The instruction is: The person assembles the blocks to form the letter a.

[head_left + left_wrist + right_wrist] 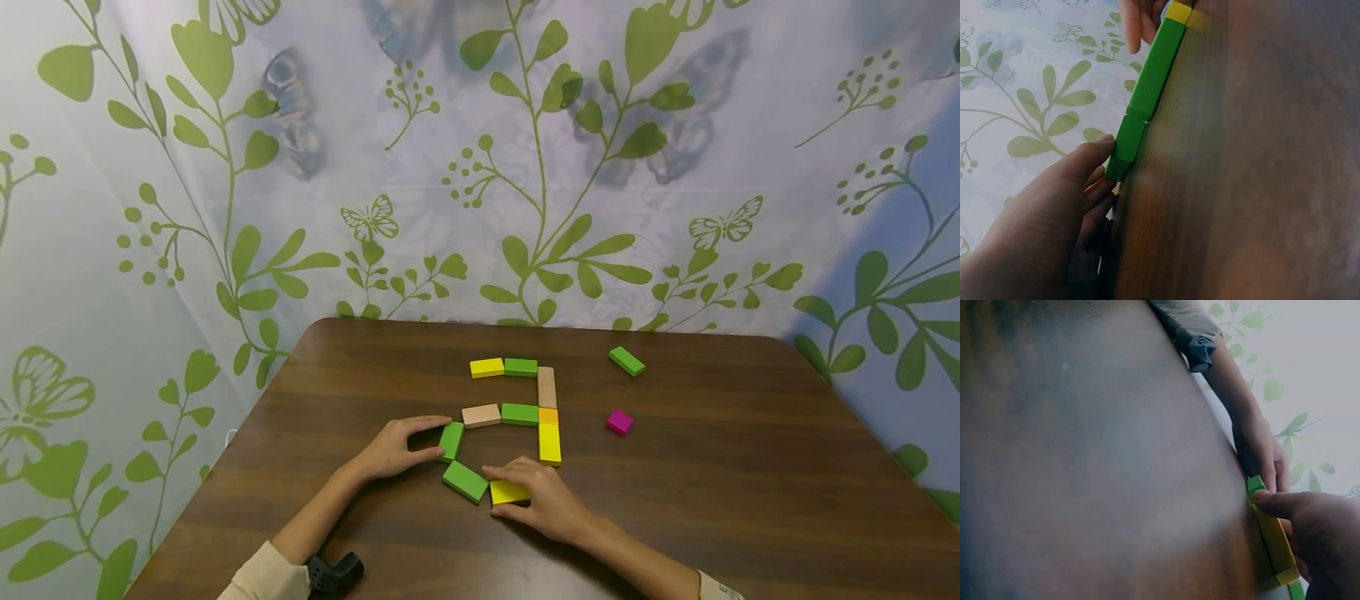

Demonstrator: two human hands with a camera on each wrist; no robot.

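Observation:
My left hand (393, 450) holds a green block (451, 442) by its ends, thumb at the near one, fingers at the far one; the left wrist view also shows this green block (1127, 140). Between thumb and fingers of my right hand (549, 498) is a yellow block (510, 492), flat on the table and partly covered by the hand. In the right wrist view the thumb presses that yellow block's (1275, 544) end. Another green block (465, 482) lies slanted between the two held blocks, its ends close to both.
Farther back, blocks lie in a bent line: yellow (487, 367), green (521, 367), pale wood (547, 387), orange (548, 415) and yellow (550, 446), with green (520, 414) and pale wood (481, 416) branching left. Apart at right are a green block (626, 361) and a magenta block (619, 422).

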